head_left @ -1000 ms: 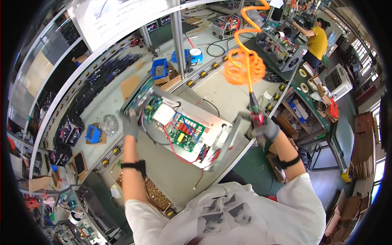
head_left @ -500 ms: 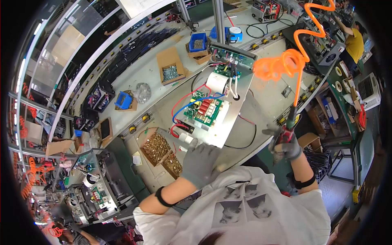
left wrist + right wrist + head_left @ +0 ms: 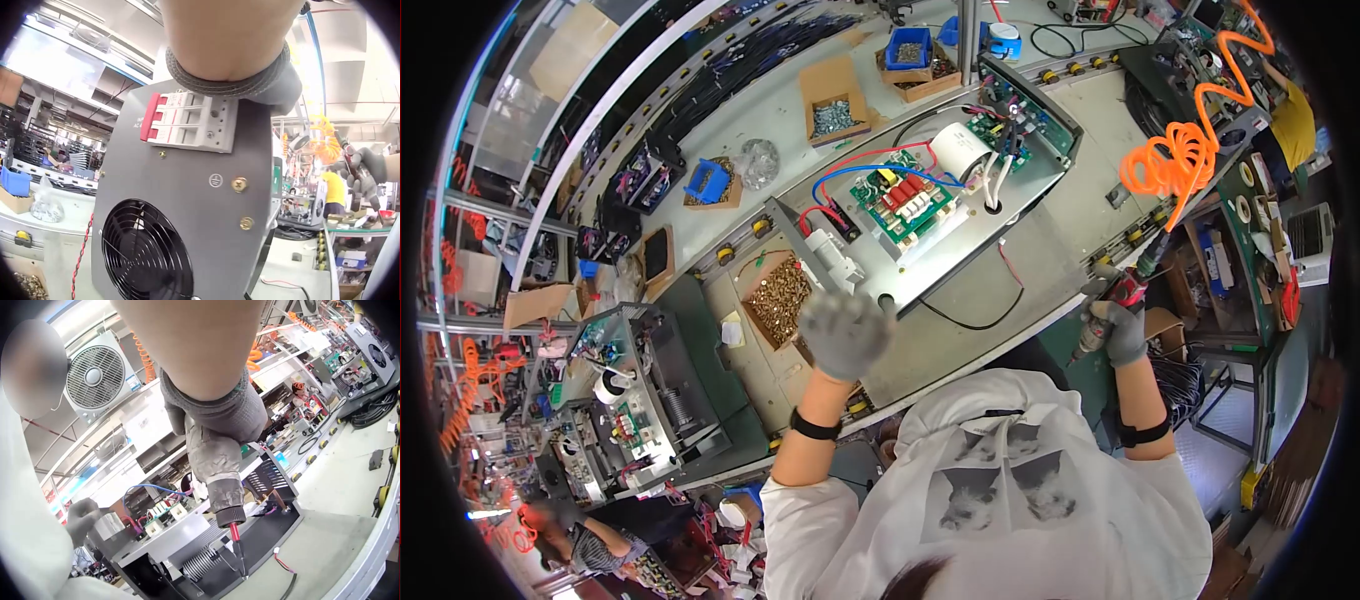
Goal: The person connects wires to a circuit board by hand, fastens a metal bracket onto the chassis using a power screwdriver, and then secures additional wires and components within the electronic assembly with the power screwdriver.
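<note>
An open metal chassis (image 3: 920,262) lies diagonally on the bench, carrying a green circuit board (image 3: 900,205), a white cylindrical capacitor (image 3: 957,150), and red and blue wires. My grey-gloved left hand (image 3: 847,335) is at its near-left corner, overlapping the end panel (image 3: 200,178), which bears a breaker (image 3: 190,120) and a fan (image 3: 147,253). That hand's fingers are blurred, and I cannot tell whether they curl over the edge. Out past the bench's front edge, my gloved right hand (image 3: 1125,330) grips an air screwdriver (image 3: 1132,288). Its body (image 3: 215,456) looks taped, with the bit (image 3: 240,556) pointing down.
An orange coiled hose (image 3: 1175,165) hangs at the right, leading to the screwdriver. Brass screws (image 3: 778,300) fill a box left of the chassis. Behind it are a carton of screws (image 3: 835,110) and blue bins (image 3: 908,48). Another chassis (image 3: 630,400) stands lower left. A black cable (image 3: 975,322) trails on the bench.
The chassis has turned and now lies with its capacitor end toward the upper right. My left hand went from its far-left end to the near-left corner. The right hand keeps the screwdriver.
</note>
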